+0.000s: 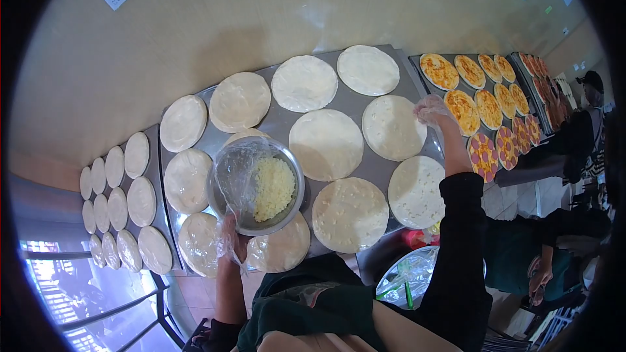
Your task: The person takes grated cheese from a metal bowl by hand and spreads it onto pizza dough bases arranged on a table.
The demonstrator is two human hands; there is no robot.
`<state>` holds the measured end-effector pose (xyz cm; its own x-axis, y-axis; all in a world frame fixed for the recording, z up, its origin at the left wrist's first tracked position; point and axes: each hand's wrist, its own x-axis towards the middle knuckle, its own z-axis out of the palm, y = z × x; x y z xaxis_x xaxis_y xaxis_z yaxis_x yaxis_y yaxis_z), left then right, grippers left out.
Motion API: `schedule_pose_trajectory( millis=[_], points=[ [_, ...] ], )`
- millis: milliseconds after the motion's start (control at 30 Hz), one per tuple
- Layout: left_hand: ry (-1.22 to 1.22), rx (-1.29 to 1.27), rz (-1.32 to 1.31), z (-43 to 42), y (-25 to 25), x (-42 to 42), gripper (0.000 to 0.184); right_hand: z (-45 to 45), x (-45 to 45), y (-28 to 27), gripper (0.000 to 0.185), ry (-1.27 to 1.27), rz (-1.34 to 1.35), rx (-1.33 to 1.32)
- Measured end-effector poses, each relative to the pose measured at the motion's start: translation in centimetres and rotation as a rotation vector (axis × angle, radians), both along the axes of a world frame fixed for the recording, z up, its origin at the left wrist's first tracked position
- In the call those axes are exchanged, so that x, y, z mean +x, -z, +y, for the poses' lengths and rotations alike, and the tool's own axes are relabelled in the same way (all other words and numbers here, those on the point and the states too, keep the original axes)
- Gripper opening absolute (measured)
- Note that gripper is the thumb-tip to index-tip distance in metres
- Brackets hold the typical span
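Note:
My left hand, in a clear plastic glove, is closed on the near rim of a metal bowl. Inside the bowl lies a heap of pale yellow grated cheese, with clear plastic film along its left side. My right hand, also gloved, is at the right edge of a dough round; its fingers are bunched, and what they hold is hidden. Pale bits are scattered on this round, on the one nearer me and on another dough round. The bowl partly covers several plain rounds.
Dough rounds cover the metal tray; more lie on a tray at left. Topped pizzas stand at right. Below my right arm is a plastic-lined tub with a green-handled tool. Two other people are at right.

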<state>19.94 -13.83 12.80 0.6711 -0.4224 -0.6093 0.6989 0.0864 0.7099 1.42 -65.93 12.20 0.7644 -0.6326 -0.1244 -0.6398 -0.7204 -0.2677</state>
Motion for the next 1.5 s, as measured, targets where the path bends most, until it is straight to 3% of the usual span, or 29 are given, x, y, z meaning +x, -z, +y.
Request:
schedule_pose_trajectory(
  millis=[67, 200, 267, 367, 500, 567, 600, 667, 700, 767, 900, 967, 1100, 1200, 1267, 1300, 1367, 1500],
  points=[
    [-0.005, 0.000, 0.004, -0.1, 0.1, 0.0, 0.044, 0.7, 0.0, -1.3, 0.013, 0.220, 0.061, 0.221],
    [-0.019, -0.001, 0.013, -0.5, 0.2, 0.1, 0.043, 0.2, 0.2, -1.1, 0.010, 0.375, 0.075, 0.285],
    [-0.019, 0.015, -0.020, -0.8, -0.4, -0.1, 0.043, -0.4, 0.5, -0.4, 0.009, 0.087, 0.097, 0.051],
    [-0.019, 0.029, -0.052, -0.9, -0.4, -0.2, 0.043, -0.5, 1.7, -0.7, 0.009, 0.200, 0.126, 0.165],
    [-0.010, 0.048, -0.059, -0.8, -0.3, 0.0, 0.042, -1.4, 2.9, 0.6, 0.011, 0.163, 0.029, 0.225],
    [-0.016, 0.038, -0.057, -1.0, -0.4, 0.0, 0.042, -2.5, 3.1, 2.8, 0.015, -0.110, -0.097, -0.009],
    [-0.022, 0.028, -0.053, -1.1, -0.5, -0.1, 0.042, -2.7, 3.3, 2.8, 0.015, -0.110, -0.098, -0.008],
    [-0.029, 0.043, -0.053, -1.1, -0.4, -0.1, 0.042, -1.4, 4.6, 0.2, 0.010, 0.184, 0.102, 0.483],
    [-0.036, 0.058, -0.053, -1.1, -0.4, -0.1, 0.042, -1.0, 4.8, -0.5, 0.010, 0.183, 0.102, 0.484],
    [-0.042, 0.059, -0.056, -1.3, -0.6, -0.2, 0.042, -0.7, 5.1, -1.1, 0.012, 0.135, 0.165, 0.275],
    [-0.048, 0.045, -0.049, -1.4, -0.5, -0.2, 0.042, -2.2, 5.5, 1.2, 0.013, 0.089, 0.072, 0.187],
    [-0.041, 0.046, -0.053, -1.5, -0.6, -0.2, 0.042, -2.4, 5.7, 1.9, 0.011, -0.135, 0.037, -0.106],
    [-0.034, 0.060, -0.053, -1.5, -0.5, -0.2, 0.042, -1.8, 6.6, 1.6, 0.013, -0.028, -0.044, -0.014],
    [-0.035, 0.069, -0.060, -1.6, -0.3, -0.2, 0.042, -2.2, 7.2, 2.4, 0.013, 0.006, 0.097, -0.046],
    [-0.043, 0.076, -0.060, -1.9, -0.5, -0.4, 0.042, -2.5, 6.9, 3.3, 0.013, 0.023, -0.039, 0.168],
    [-0.052, 0.082, -0.060, -2.0, -0.6, -0.4, 0.043, -2.8, 6.5, 3.6, 0.013, 0.024, -0.039, 0.169],
    [-0.040, 0.085, -0.064, -1.8, -0.4, -0.4, 0.043, -2.3, 5.7, 2.5, 0.013, -0.181, -0.019, -0.194],
    [-0.038, 0.084, -0.067, -1.8, -0.5, -0.4, 0.041, -2.4, 4.8, 1.0, 0.015, -0.032, 0.057, -0.095]
  ],
)
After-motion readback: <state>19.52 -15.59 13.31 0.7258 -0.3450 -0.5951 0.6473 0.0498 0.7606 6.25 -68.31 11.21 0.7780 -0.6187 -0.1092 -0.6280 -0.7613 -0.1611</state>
